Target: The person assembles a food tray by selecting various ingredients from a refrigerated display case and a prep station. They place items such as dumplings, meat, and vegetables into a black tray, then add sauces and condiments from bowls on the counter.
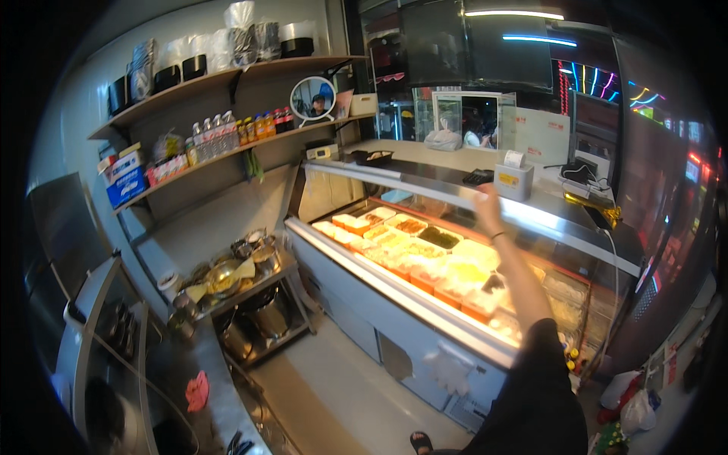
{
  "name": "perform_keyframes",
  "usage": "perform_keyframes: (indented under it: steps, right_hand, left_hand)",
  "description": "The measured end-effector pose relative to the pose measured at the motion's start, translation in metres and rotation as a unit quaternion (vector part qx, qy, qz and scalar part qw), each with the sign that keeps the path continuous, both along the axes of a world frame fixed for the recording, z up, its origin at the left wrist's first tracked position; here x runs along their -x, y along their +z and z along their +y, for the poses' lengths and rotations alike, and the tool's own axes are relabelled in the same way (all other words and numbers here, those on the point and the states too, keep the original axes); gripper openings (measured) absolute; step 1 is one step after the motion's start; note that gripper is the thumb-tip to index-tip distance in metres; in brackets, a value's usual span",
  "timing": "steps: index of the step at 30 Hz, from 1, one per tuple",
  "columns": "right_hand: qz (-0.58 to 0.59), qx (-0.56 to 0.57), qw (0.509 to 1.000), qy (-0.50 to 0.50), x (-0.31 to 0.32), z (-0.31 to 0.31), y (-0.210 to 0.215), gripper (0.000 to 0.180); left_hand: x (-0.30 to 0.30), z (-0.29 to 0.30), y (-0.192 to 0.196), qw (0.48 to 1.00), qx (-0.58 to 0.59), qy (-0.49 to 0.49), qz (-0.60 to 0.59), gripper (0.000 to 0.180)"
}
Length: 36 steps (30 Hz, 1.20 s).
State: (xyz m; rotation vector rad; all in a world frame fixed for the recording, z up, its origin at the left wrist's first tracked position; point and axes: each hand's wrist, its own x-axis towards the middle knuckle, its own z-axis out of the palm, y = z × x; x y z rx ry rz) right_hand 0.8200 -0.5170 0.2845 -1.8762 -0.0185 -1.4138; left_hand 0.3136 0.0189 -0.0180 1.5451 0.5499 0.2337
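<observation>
My right hand (pixel 487 208) reaches out over the lit glass food counter (pixel 406 302), its arm coming up in a black sleeve with a thin dark band at the wrist. The hand is at the counter's upper front ledge, near a white receipt printer (pixel 514 180) with paper sticking out. Its fingers are blurred, and whether they touch the ledge I cannot tell. Below the arm, orange-sided food tubs (pixel 422 279) stand in rows under warm light. One tub holds dark green food (pixel 440 237). My left hand is out of view.
At left, a steel table (pixel 212 364) bears a pink cloth (pixel 197 390). Metal bowls (pixel 225 274) crowd a stand in the corner. Wall shelves (pixel 220 155) hold bottles and boxes. A white cable (pixel 613 262) hangs at the counter's right end. A pale glove-like thing (pixel 449 370) hangs on its front.
</observation>
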Motion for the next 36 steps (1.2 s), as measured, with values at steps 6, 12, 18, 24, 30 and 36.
perform_keyframes:
  steps: [6,12,18,24,30,36]
  right_hand:
    - [0.082,0.056,0.885,-0.455,-0.048,-0.156,0.059,0.034]
    - [0.043,0.100,0.994,-0.009,-0.059,-0.027,0.064,0.017]
    - [0.335,-0.059,0.772,0.536,-0.046,0.202,-0.085,0.025]
    - [0.337,-0.227,0.709,0.576,-0.131,0.322,-0.142,0.026]
    - [0.333,-0.217,0.755,0.521,-0.249,0.354,-0.124,0.022]
    - [0.371,-0.236,0.757,0.483,-0.351,0.340,-0.132,0.019]
  left_hand:
    - [-0.180,-0.060,0.024,0.990,0.034,-0.135,-0.029,0.029]
    - [-0.330,-0.091,0.065,0.974,-0.013,-0.224,-0.022,0.025]
    - [-0.500,-0.121,0.123,0.906,0.078,-0.330,-0.253,0.047]
    - [-0.618,-0.062,0.151,0.919,0.105,-0.353,-0.140,0.026]
    - [-0.714,0.032,0.141,0.913,0.051,-0.404,-0.028,0.016]
    - [-0.819,0.075,0.139,0.931,0.083,-0.355,-0.023,0.017]
